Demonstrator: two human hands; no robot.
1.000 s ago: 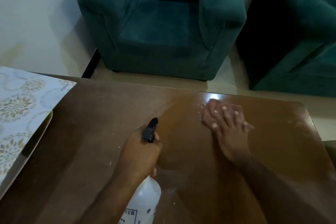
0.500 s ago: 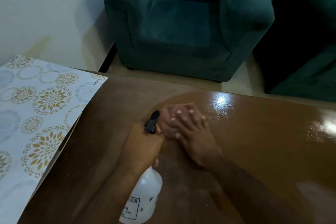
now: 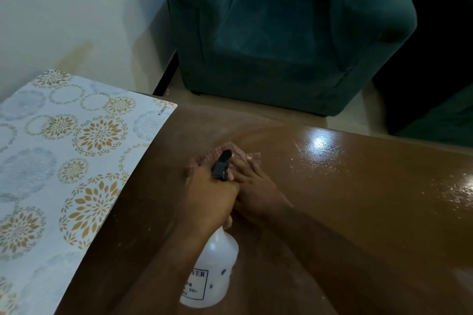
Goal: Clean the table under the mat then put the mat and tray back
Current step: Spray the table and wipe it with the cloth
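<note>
The brown wooden table (image 3: 345, 212) fills the lower part of the head view; its right side shines wet. My left hand (image 3: 210, 197) grips a white spray bottle (image 3: 212, 271) with a black nozzle, held above the table's middle. My right hand (image 3: 256, 186) lies flat, pressing a pink cloth (image 3: 204, 158) onto the table just beyond and partly behind my left hand. The mat (image 3: 58, 166), white with gold and blue flower rings, lies folded back over the table's left side. The tray is not visible.
A teal armchair (image 3: 286, 41) stands on the floor beyond the table's far edge. Part of a second teal seat (image 3: 450, 115) shows at the right edge. A pale wall (image 3: 76, 13) runs along the left.
My right hand slid the cloth leftward across the table, from the right of the bottle to behind my left hand. The view shifted left, showing more of the mat.
</note>
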